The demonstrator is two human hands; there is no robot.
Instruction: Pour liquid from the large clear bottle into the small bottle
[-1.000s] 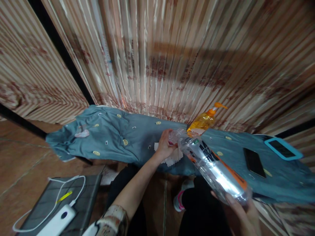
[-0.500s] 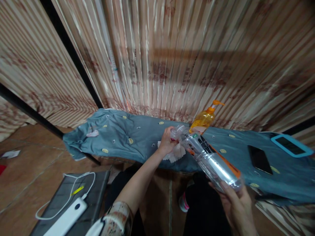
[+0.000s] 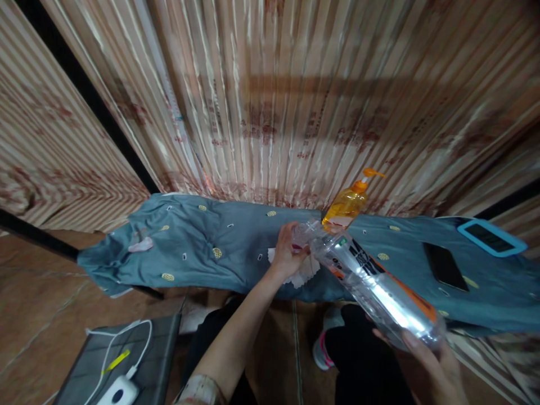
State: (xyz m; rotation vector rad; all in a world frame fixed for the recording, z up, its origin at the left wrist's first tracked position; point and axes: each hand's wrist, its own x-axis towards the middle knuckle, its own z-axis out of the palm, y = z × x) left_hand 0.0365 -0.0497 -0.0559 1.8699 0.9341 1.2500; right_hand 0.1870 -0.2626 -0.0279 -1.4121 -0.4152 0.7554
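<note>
A person's two hands are holding a clear plastic bottle and a small clear container neck to neck above a blue-gray patterned cloth. The bottle is tilting, its base resting in the grasp of the right hand and its narrow neck sloping toward the left hand, whose fingers are closing around the small container. The bottle is wearing a silver label with bold black lettering, an orange band along one side and a small green patch near the shoulder; light is glaring off the silver.

The left fingers are covering much of the small container, where a reddish patch is showing, and its shape is staying hard to make out. Whether the two mouths are touching is not showing clearly, nor is any liquid level; the smaller lettering is blurring. The bottle is hiding some of the right hand's fingers. Beneath the left hand, a pale scalloped sheet is lying partly covered. Just beyond the bottle's neck, an orange pump bottle is standing with its lower part obscured. Well left of the left hand, the picture's lower edge is cutting off a white device.
</note>
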